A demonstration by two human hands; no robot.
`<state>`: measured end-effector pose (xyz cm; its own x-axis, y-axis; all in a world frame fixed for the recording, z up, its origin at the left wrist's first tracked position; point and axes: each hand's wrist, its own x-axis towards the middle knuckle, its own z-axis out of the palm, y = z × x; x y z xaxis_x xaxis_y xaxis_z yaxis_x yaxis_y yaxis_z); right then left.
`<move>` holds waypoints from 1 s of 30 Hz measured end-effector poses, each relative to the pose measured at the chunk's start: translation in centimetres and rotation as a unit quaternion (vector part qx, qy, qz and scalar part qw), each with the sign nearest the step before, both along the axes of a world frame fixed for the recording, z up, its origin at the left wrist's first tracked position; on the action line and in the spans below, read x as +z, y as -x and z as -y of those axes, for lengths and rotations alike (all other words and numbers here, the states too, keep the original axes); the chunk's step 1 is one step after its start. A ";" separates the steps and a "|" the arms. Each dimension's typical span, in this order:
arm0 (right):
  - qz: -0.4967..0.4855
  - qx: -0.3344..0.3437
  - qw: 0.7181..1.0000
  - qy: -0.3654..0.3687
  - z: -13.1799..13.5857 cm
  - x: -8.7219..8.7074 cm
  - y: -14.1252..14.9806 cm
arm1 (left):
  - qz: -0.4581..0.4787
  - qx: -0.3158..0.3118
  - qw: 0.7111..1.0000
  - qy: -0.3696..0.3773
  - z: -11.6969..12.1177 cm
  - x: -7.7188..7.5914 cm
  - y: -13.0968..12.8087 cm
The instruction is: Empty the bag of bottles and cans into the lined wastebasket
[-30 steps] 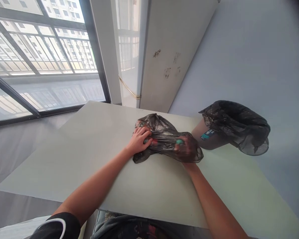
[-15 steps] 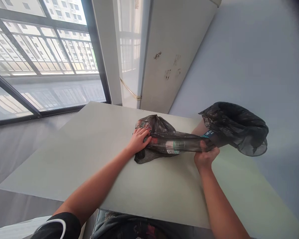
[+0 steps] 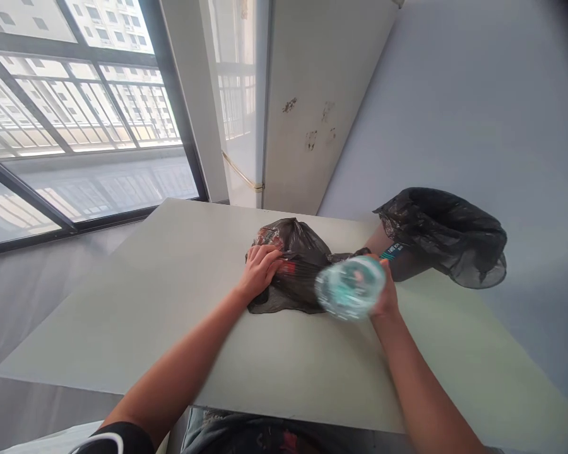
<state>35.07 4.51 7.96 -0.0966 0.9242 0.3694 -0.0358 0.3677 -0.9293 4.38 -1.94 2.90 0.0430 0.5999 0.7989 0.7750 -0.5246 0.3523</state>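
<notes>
A dark, see-through plastic bag [image 3: 307,252] lies crumpled on the table, with red and other coloured items showing dimly through it. My left hand [image 3: 261,268] grips its left side, fingers curled over the film. Just right of the bag, my right hand [image 3: 385,293] is closed around a clear, greenish plastic bottle [image 3: 348,290]. The bottle is smeared by motion, and its round end faces me. Part of the bag and most of my right fingers are hidden behind it.
A bin [image 3: 411,261] lined with a black bag [image 3: 459,233] stands on the right of the pale table [image 3: 170,284], close to the wall [image 3: 473,113]. Beyond the far edge is a white fridge [image 3: 307,82]. A large window [image 3: 94,94] is on the left.
My right hand has brought the bottle out of the bag, swinging its end towards me. The stretched part of the bag has slackened. My left hand keeps its place on the bag.
</notes>
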 end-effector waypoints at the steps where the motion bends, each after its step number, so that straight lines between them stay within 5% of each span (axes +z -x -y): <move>1: -0.018 0.015 0.999 0.028 0.4 -0.2 0.3 | 0.004 -0.011 1.000 -0.022 0.1 -0.1 0.0; 5: -0.099 0.024 0.987 0.128 1.2 -0.7 1.4 | 0.022 -0.019 0.998 -0.064 0.4 -0.1 -0.2; 11: -0.073 -0.062 0.995 0.033 1.7 0.5 1.4 | 0.045 -0.019 0.997 -0.054 0.5 1.2 -0.5; 20: -0.011 0.090 0.996 0.014 2.9 0.8 1.7 | -0.071 0.043 0.996 -0.016 -0.1 1.1 0.5; 25: 0.036 0.063 0.991 -0.113 2.7 1.2 0.9 | 0.071 0.147 0.987 0.000 -0.6 0.9 2.7; 27: 0.097 0.068 0.972 -0.205 2.6 1.4 0.3 | 0.163 0.228 0.959 0.032 -1.0 0.5 4.7; 30: 0.175 0.179 0.927 -0.280 2.8 1.3 -0.1 | 0.284 0.320 0.900 0.078 -1.5 -0.2 8.6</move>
